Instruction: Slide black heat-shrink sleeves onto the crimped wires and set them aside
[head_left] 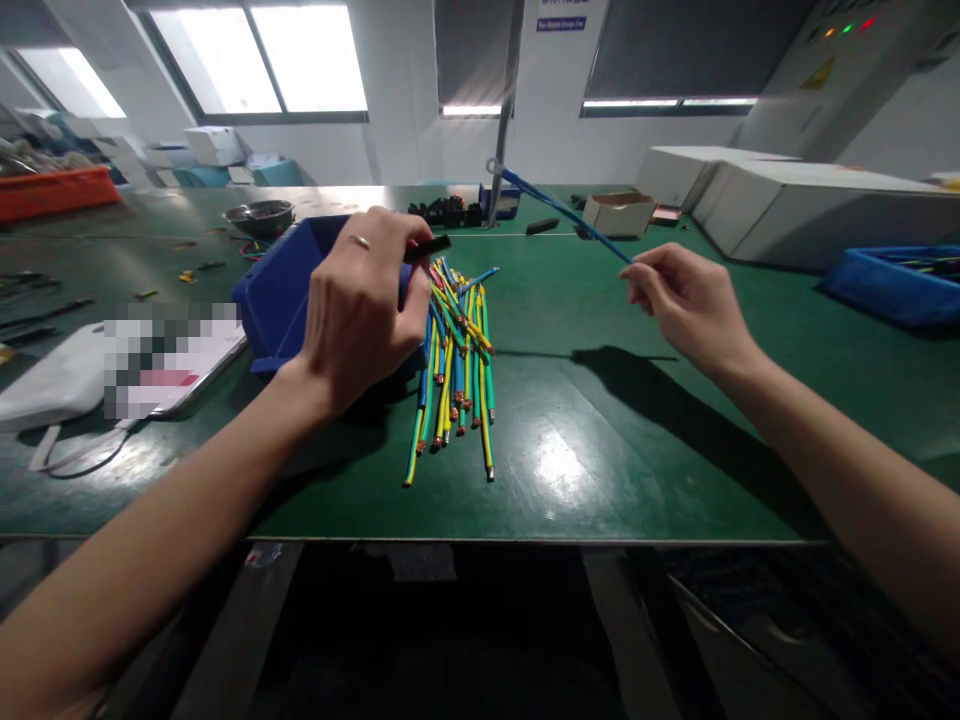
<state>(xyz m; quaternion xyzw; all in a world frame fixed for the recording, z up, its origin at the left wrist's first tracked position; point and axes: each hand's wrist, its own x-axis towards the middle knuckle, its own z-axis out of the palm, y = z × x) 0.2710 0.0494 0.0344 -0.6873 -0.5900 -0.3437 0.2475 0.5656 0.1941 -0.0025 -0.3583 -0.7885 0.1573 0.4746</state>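
Bundle of yellow-green and blue wire lengths with copper ends (457, 370) lies on the green bench mat (600, 440). My left hand (360, 310) pinches a short black sleeve (427, 248) above it, right hand (679, 300) pinches the long blue wire with ring terminal (559, 208). I'd keep the sleeve bore in line with the wire end, grip close to the tip.

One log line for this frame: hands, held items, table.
left hand: holds black tube | right hand: holds blue wire | green table: wire bundle, blue bin
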